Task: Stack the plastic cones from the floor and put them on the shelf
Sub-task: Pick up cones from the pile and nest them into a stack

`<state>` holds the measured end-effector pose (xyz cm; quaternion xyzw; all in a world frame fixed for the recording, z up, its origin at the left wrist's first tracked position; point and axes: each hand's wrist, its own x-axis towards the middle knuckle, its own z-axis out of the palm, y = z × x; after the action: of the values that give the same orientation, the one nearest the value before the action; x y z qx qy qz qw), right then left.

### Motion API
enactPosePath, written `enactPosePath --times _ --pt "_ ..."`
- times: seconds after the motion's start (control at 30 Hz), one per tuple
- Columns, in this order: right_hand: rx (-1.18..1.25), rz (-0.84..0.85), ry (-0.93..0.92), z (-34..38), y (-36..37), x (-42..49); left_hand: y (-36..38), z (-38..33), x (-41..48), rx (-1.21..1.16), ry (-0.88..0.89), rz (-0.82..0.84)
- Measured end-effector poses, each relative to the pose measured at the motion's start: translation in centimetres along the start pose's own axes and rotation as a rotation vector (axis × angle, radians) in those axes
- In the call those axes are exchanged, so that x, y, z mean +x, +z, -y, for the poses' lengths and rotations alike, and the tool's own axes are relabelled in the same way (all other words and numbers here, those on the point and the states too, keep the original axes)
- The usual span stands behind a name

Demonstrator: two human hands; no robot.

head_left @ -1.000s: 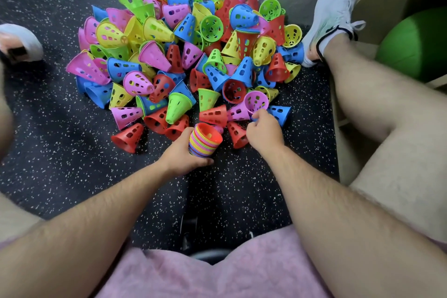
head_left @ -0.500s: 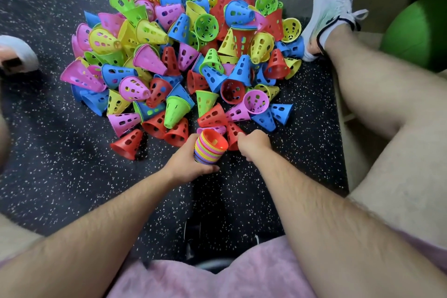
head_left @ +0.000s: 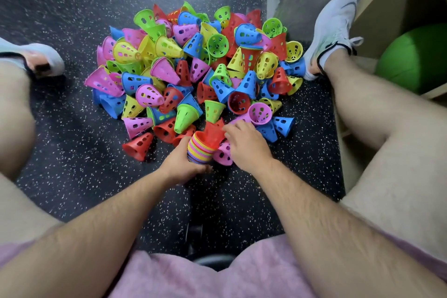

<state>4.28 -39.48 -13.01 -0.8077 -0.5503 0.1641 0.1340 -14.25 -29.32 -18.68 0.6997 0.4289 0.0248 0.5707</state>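
A heap of several perforated plastic cones in pink, blue, green, yellow and red lies on the dark speckled floor. My left hand grips a tilted stack of nested cones with striped rims at the heap's near edge. My right hand holds a red cone whose wide end sits in the mouth of the stack. A loose pink cone lies under my right hand.
My legs stretch along both sides of the heap, with white shoes at the left and right. A wooden shelf unit stands at the far right with a green ball in its lower bay.
My right hand took a red cone from beside the stack and brought it up to the stack's mouth. The left hand kept its grip on the stack.
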Motion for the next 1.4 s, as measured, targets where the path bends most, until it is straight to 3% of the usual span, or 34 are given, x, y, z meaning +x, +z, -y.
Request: enactPosePath --times 0.07,0.17,0.27,0.43,0.57,0.67,0.9,1.23,1.3,1.4 --pt "0.133 0.122 -0.059 0.4 0.5 -0.3 -0.1 -0.1 -0.1 0.002 -0.002 -0.014" --pt "0.35 0.088 0.147 0.9 0.9 -0.1 -0.1 0.2 0.1 0.035 -0.013 -0.008" --pt "0.233 0.033 0.348 0.1 1.1 0.3 0.0 0.6 0.1 0.062 -0.048 0.018" --pt "-0.065 0.284 0.575 -1.3 2.2 -0.7 0.4 0.8 0.3 0.118 -0.04 0.038" --pt "0.104 0.302 0.841 -2.3 2.9 -1.3 0.8 0.9 0.5 0.132 -0.054 0.067" --pt "0.212 0.217 0.909 -2.6 2.8 -1.2 1.0 1.0 0.6 0.118 -0.066 0.097" --pt "0.338 0.137 0.741 -2.3 2.4 -1.2 0.9 0.8 0.3 0.133 -0.064 0.1" --pt "0.445 -0.17 0.448 -0.8 0.7 -0.3 0.2 -0.3 -0.5 0.146 -0.1 0.075" --pt "0.418 -0.161 0.342 -0.2 0.5 0.0 0.0 -0.4 -0.6 0.151 -0.106 0.068" --pt "0.423 -0.002 0.118 0.9 0.9 -0.1 0.0 -0.5 -0.6 0.132 -0.102 0.057"
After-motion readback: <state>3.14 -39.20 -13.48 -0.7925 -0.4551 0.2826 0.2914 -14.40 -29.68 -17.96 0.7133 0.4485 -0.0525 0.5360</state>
